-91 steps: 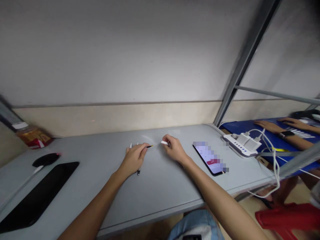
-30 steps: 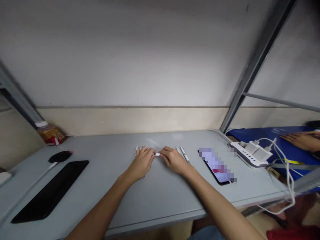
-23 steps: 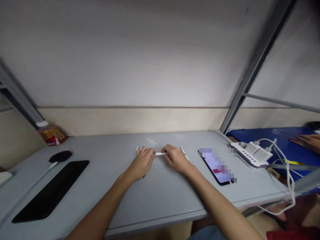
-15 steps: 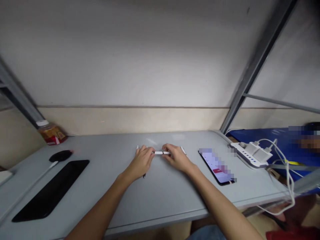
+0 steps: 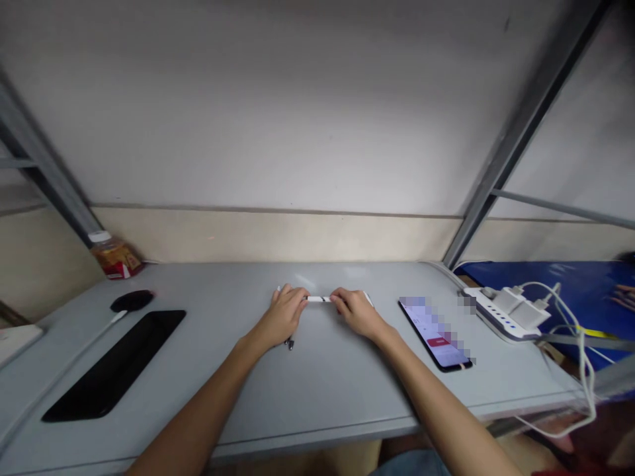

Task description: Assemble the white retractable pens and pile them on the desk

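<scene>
Bridging left hand (image 5: 284, 313) and right hand (image 5: 359, 312), white pen (image 5: 315, 299) well inside desk edge (image 5: 317, 437)

From my end I see the left hand (image 5: 284, 312) and right hand (image 5: 358, 312) bare, both forearms (image 5: 214, 396) bare too, and blue clothing (image 5: 413, 463) at five o'clock.

Left grip (image 5: 284, 314) and right grip (image 5: 354, 311) face each other — both pinched, forearms (image 5: 213, 396) slanting inward.

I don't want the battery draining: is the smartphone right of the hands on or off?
On: the smartphone has a lit screen, showing a pale background with a red patch; part is blurred out.
</scene>
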A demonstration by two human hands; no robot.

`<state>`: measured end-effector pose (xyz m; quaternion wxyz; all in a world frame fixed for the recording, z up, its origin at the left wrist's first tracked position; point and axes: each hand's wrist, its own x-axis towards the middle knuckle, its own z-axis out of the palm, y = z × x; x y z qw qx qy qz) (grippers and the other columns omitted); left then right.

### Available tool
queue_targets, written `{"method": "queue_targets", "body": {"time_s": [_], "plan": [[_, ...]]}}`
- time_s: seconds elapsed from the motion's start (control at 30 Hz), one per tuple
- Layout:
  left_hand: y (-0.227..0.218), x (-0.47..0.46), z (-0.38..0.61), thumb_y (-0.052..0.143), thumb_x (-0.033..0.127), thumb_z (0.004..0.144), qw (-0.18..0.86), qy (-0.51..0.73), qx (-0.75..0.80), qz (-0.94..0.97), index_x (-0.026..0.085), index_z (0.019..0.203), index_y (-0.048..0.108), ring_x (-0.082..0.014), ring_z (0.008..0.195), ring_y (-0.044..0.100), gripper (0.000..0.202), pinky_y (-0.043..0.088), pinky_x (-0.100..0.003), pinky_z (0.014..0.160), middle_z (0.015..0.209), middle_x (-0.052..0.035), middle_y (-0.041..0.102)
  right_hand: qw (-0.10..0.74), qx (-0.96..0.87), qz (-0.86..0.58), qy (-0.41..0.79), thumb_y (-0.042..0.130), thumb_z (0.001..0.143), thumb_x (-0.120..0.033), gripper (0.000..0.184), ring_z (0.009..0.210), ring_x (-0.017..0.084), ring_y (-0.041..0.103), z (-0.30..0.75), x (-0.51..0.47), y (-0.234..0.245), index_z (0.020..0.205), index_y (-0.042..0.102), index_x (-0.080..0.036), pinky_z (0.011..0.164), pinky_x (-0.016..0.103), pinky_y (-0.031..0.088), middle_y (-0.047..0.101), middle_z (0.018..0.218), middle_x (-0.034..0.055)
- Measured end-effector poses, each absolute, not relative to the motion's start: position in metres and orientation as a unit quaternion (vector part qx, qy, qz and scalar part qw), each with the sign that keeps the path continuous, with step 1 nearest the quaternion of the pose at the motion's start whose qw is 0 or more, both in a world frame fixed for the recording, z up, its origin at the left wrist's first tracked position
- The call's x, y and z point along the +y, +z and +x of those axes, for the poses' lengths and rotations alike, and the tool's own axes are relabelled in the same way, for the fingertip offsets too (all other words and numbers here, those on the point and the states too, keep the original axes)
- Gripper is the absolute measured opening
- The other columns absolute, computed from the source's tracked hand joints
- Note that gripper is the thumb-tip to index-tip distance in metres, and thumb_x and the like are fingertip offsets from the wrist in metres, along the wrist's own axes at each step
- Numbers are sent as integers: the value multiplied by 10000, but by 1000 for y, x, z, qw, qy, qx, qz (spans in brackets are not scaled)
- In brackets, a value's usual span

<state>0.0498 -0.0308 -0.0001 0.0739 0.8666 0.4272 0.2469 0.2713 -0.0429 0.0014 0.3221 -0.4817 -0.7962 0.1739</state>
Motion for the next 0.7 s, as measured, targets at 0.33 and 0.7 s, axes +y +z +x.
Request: {"method": "queue_targets", "body": {"time_s": [0.33,0.7], "plan": [[4,-30,43,320,295,972,130,273,444,843,225,955,562,-203,900,477,253,378,-364,849,850,-29,525,346,-772,-482,229,365,961,-368,378,572,119,486,273,-39,-3,726,591,-177,611,241,349,559,613,-6],[5,-31,44,331,302,967,137,274,432,848,226,968,570,-198,892,485,251,406,-356,853,871,-27,555,375,-754,-472,261,449,927,-388,316,533,107,451,273,-40,0,769,616,-172,558,226,328,541,576,-23]]}}
